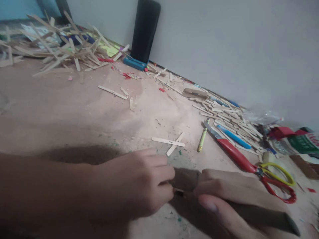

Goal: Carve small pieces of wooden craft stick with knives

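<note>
My left hand (149, 182) is closed low in the middle of the view, thumb and fingers pinched together. A thin pale edge shows at its fingertips, but what it grips is mostly hidden. My right hand (224, 199) wraps round the dark handle of a knife (264, 215) at the lower right. The knife's wide, dull blade (186, 179) reaches left to the left hand's fingers. Just beyond the hands, two craft sticks, one of them lying flat (161, 141), cross on the table.
A yellow pencil stub (203, 137), a red-handled blade (236, 154), a blue pen (234, 136) and scissors (279, 179) lie right. Craft sticks are heaped at far left (72, 53) and right (229, 116). A dark phone (146, 31) leans against the wall (224, 43).
</note>
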A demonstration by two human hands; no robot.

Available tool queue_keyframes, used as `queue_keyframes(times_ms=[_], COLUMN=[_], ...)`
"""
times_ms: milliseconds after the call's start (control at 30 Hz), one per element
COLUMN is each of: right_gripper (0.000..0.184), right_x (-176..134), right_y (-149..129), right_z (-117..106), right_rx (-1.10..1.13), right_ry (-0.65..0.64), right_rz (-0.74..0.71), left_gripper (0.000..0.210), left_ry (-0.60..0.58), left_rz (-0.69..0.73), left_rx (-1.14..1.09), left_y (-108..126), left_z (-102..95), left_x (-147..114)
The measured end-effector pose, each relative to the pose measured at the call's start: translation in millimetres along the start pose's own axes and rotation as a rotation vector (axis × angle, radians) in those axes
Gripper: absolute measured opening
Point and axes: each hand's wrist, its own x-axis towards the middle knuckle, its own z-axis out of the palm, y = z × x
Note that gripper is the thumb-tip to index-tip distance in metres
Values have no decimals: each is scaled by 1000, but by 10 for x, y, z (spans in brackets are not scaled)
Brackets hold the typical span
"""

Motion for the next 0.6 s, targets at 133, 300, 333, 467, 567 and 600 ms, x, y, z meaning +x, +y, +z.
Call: queue_keyframes(times_ms=[133, 300, 333, 467, 567, 600], right_gripper=[18, 46, 45, 45, 58, 62], right_x=[-12, -5, 7, 14, -36, -57], right_y=[-34, -131, -154, -142, -32, 5], right_z=[15, 116, 112, 46, 66, 92], right_rx=[-210, -45, -36, 181, 303, 327], right_ry=[119, 19, 33, 20, 21, 43], right_rz=[-60, 159, 176, 469, 617, 633], left_gripper=[24, 24, 25, 31, 33, 33], left_ry=[-29, -26, -26, -39, -46, -51], left_rz=[31, 91, 88, 52, 43, 42], left_rx=[56, 92, 83, 64, 66, 68], left_y=[47, 75, 74, 73, 82, 86], left_z=[-53, -80, -80, -83, -87, -87], left_x=[-5, -31, -36, -41, -31, -27])
